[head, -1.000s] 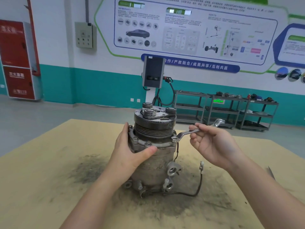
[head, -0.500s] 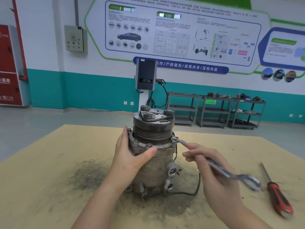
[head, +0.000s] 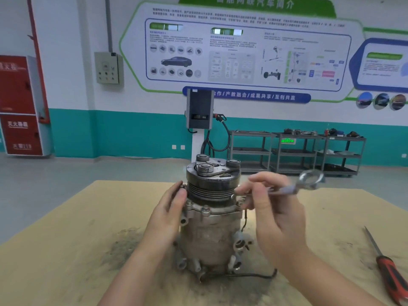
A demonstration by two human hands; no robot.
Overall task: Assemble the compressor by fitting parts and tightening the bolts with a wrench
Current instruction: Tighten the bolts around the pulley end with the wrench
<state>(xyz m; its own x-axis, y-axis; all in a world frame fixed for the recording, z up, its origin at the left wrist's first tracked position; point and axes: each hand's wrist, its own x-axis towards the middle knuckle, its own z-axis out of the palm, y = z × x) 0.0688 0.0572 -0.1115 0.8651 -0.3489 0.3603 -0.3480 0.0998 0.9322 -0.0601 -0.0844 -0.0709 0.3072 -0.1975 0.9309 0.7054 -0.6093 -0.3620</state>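
One worktop [head: 66, 250] carries everything, its middle smudged with dark grime. On that smudge, midway between the side edges, the compressor [head: 210, 230] stands upright, pulley end on top, its long axis vertical. The left hand [head: 167, 214] lies against its left flank, fingers straight, steadying it without curling round. The right hand [head: 273, 208] pinches the wrench [head: 293, 187], which runs roughly level, ring end out to the right, inner end at the flange bolts on the compressor's right side; the right hand is the nearer to those bolts. A screwdriver [head: 388, 268] lies near the right edge. Half a second earlier the wrench sloped down toward the near right; now it has swung up and back.
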